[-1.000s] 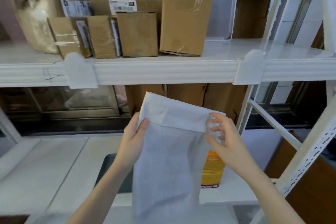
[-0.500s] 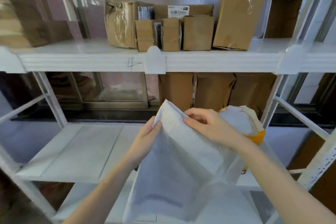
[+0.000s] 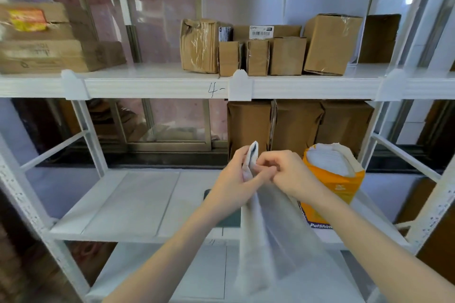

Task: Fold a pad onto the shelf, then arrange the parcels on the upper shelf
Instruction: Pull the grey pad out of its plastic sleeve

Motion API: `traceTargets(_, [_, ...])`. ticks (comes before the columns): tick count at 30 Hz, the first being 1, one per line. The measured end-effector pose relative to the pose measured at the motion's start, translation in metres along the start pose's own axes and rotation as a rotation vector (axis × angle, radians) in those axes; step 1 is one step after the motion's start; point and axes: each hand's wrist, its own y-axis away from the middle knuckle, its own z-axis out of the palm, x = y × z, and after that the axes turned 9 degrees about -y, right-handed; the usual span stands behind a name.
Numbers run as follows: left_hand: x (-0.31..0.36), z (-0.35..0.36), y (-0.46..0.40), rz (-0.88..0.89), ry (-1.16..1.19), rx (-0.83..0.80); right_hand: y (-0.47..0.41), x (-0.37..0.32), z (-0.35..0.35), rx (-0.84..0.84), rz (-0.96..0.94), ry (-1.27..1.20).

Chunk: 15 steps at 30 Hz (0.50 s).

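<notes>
Now that the pad's (image 3: 266, 241) top corners have been brought together, both the left hand (image 3: 235, 179) and right hand (image 3: 289, 174) pinch them closed above the lower shelf (image 3: 128, 204); folding underway, parcels (image 3: 268, 51) untouched

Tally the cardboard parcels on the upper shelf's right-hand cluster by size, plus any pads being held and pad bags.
Large parcels: 3 (taped one, labelled one behind, tilted one)
Small parcels in front: 3 ()
White pad in both hands: 1
Orange pad bag: 1
Total: 8
</notes>
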Motion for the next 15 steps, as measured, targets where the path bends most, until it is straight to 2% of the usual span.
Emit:
traceTargets(3, [-0.011, -0.017, -0.001, 0.062, -0.077, 0.035, 0.003, -0.003, -0.006, -0.064, 0.022, 0.021])
traceTargets(6, [-0.026, -0.038, -0.004, 0.109, -0.223, -0.019, 0.007, -0.005, -0.02, -0.117, 0.074, 0.151])
traceTargets(12, [-0.028, -0.066, -0.005, 0.102, -0.406, -0.217, 0.004, -0.001, -0.041, -0.035, 0.153, 0.399])
traceTargets(15, [-0.017, -0.067, -0.006, 0.088, -0.448, -0.242, 0.0, -0.004, -0.04, -0.01, 0.158, 0.379])
